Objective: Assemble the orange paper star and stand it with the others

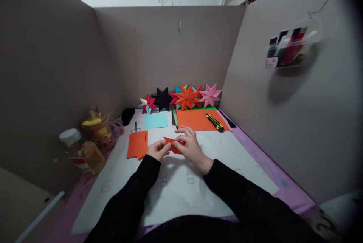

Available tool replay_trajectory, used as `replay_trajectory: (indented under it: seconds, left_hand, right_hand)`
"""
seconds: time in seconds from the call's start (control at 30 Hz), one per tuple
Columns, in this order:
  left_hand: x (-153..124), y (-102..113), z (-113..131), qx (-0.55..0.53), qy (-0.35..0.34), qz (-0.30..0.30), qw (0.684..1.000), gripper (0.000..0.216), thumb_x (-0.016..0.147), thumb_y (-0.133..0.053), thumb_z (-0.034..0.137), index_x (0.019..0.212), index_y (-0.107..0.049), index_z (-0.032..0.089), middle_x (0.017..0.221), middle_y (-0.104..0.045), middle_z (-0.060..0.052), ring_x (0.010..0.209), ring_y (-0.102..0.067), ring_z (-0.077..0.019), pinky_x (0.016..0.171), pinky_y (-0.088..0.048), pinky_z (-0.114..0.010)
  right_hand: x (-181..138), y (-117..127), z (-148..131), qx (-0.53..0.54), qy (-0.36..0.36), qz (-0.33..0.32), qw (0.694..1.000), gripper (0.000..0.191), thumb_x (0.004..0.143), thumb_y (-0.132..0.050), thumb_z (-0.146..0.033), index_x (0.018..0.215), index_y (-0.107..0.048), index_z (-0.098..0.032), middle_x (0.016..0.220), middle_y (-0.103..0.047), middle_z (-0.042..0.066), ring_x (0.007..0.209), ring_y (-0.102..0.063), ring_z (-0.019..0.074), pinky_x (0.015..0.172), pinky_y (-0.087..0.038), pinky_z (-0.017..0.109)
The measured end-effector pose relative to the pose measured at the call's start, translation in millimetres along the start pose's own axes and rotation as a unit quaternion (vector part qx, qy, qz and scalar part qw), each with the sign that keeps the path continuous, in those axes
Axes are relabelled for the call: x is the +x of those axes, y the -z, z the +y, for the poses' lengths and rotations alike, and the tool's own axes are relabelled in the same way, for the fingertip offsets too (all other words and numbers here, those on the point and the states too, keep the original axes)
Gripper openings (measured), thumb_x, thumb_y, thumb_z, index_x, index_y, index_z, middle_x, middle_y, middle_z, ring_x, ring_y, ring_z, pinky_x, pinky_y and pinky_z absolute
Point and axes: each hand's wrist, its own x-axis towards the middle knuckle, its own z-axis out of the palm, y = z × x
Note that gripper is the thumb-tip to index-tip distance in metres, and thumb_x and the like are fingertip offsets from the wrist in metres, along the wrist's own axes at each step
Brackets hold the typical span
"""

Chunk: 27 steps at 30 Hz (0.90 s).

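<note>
A small folded piece of orange paper (pixel 176 150) is held above the white sheet between both hands. My left hand (pixel 159 149) pinches its left part between thumb and fingers. On the other side, my right hand (pixel 191 146) grips the same piece with thumb and forefinger, its other fingers raised; part of the paper is hidden behind it. Just left of my left hand lies a stack of orange paper squares (pixel 137 144). Small scissors (pixel 136 128) rest behind that stack, beside a light blue sheet (pixel 155 121).
A yellow and black utility knife (pixel 214 123) lies on large orange sheets (pixel 193 119). Folded paper stars, one of them black (pixel 163 98), lean on the back wall (pixel 170 46). At left stand a bottle of amber liquid (pixel 93 157) and a brown pot (pixel 99 133).
</note>
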Motion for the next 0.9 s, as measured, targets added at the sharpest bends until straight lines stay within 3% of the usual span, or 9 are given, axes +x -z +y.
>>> replay_trajectory:
  seconds: [0.27,0.57,0.9]
  left_hand:
    - [2,3,4,0.031,-0.009,0.055,0.998,0.035,0.052,-0.075,0.044,0.063,-0.064,0.012,0.055,-0.063,-0.001,0.052,-0.056,-0.0103,0.051,-0.049,-0.022]
    - [-1,1,8,0.059,-0.001,0.038,0.997,0.033,0.052,-0.074,0.042,0.063,-0.067,0.012,0.051,-0.060,-0.001,0.047,-0.053,-0.0091,0.048,-0.048,-0.021]
    - [-2,2,13,0.140,0.008,0.110,0.984,0.027,0.054,-0.070,0.039,0.052,-0.061,0.014,0.042,-0.052,0.003,0.038,-0.045,-0.0073,0.039,-0.039,-0.019]
  right_hand:
    - [2,1,-1,0.044,-0.031,-0.015,0.998,0.008,0.073,-0.064,-0.029,0.069,-0.066,-0.022,0.103,-0.059,0.004,0.109,-0.043,0.0230,0.096,-0.027,0.042]
    - [4,-1,4,0.108,-0.052,-0.052,0.991,0.015,0.075,-0.062,-0.034,0.069,-0.067,-0.021,0.098,-0.058,0.005,0.099,-0.050,0.0194,0.091,-0.033,0.036]
    - [3,-13,18,0.154,-0.074,-0.092,0.981,0.014,0.072,-0.064,-0.032,0.070,-0.067,-0.019,0.094,-0.060,0.005,0.093,-0.054,0.0179,0.086,-0.038,0.032]
